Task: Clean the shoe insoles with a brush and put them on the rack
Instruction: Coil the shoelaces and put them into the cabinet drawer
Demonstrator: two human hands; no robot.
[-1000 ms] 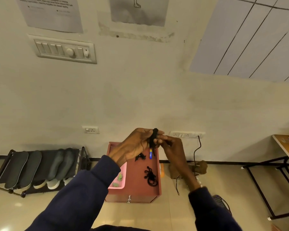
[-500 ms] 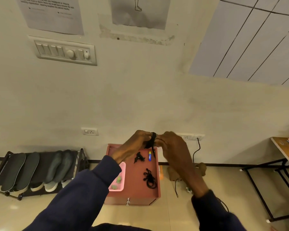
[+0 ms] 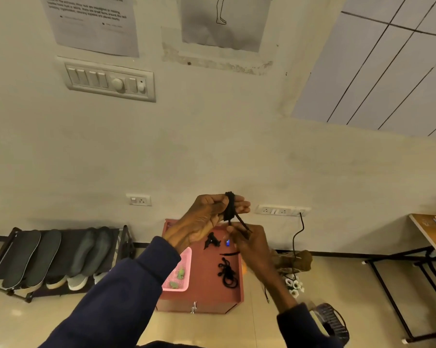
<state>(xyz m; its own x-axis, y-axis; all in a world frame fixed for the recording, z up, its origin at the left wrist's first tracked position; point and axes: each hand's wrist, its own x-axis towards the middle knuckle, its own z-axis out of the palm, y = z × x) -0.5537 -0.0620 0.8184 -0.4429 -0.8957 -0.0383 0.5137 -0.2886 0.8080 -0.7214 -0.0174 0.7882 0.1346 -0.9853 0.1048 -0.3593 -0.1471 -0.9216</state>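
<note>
Rack: the rack (image 3: 124,241) sits low at the left of the frame, against the wall, and it looks well stocked.
Insoles: four dark insoles (image 3: 45,257) lean side by side on its top tier, in two pairs, touching or close to it. Pale shoe soles peek out underneath them.
Left hand: up at centre frame, the left hand (image 3: 207,219) has its fingers stretched out straight, and a black lace (image 3: 229,207) is wound round them in tight loops. It carries the coil rather than clenching it.
Right hand: just below and to the right, the right hand (image 3: 252,243) is pinching the loose tail of that lace, which runs taut from the coil down to its fingertips.
Surface: the red surface (image 3: 207,295) stands below the hands, well apart from them. On it lie a pink basket (image 3: 186,257) at its left edge, a second tangled lace bundle (image 3: 228,272) and a small black object (image 3: 212,241) that I cannot make out.
Brush: no brush that I can pick out anywhere in view.
Done: judging by the rack, the insole work looks finished, or very nearly so. All four that are visible are already parked there.
Left: no loose insole shows on the surface or the floor. What is in hand now is tidying a lace, so only stray bits seem to remain.
</note>
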